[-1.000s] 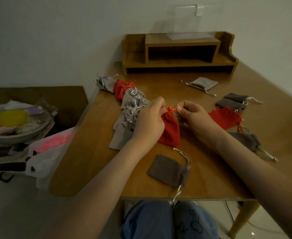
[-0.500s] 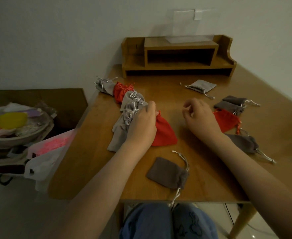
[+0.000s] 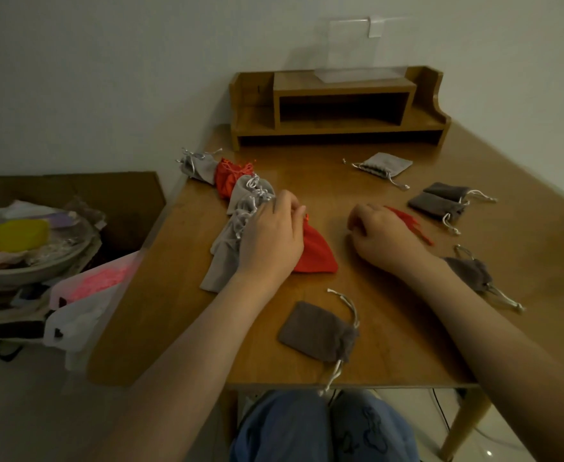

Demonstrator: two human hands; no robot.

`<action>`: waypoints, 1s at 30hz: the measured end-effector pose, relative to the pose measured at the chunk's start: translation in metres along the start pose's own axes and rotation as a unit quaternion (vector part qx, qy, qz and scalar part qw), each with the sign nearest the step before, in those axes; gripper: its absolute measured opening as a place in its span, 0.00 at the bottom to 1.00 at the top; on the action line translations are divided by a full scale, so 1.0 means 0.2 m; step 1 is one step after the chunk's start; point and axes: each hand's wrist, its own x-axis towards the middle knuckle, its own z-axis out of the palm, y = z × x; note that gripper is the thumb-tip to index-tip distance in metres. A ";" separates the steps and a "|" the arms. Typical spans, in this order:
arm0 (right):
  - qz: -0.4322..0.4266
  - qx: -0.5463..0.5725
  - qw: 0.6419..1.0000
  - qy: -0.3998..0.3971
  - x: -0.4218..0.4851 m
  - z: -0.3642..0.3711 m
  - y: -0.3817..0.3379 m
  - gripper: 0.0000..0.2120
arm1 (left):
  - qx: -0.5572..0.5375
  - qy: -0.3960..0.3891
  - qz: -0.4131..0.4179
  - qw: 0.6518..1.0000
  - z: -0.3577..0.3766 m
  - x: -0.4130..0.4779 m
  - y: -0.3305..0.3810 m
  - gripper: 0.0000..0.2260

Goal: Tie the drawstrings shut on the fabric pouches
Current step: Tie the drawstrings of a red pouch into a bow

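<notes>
well, my left hand (image 3: pixel 270 241) covers the red pouch (image 3: pixel 317 253) — grip unclear — right hand (image 3: pixel 382 236) loosely curled, empty; tied slack, it might come undone joining the pile (image 3: pixel 232 241).

No legible text, label, brand, number or sign anywhere. Dark outline prints on the blue trousers (image 3: pixel 290 431), too blurred to read.

A wooden worktop (image 3: pixel 390 355) fills a corner between pale walls (image 3: pixel 107 78) in dim light. A wooden shelf (image 3: pixel 340 85) stands at its back.
</notes>
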 end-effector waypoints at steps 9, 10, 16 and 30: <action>0.007 0.036 0.989 0.142 0.03 0.04 0.02 0.16 | 0.011 -0.149 0.101 0.984 -0.02 -0.04 0.02 0.08; 0.072 0.005 0.988 0.134 0.04 0.04 0.03 0.20 | 0.015 -0.168 0.095 0.981 -0.02 -0.04 0.01 0.07; 0.202 -0.071 0.977 0.019 0.06 0.06 0.07 0.22 | 0.033 -0.186 0.077 0.979 0.03 -0.02 -0.02 0.08; -0.034 0.503 0.863 -0.038 -0.04 -0.07 -0.11 0.06 | -0.146 -0.002 0.008 0.989 -0.01 0.01 0.03 0.18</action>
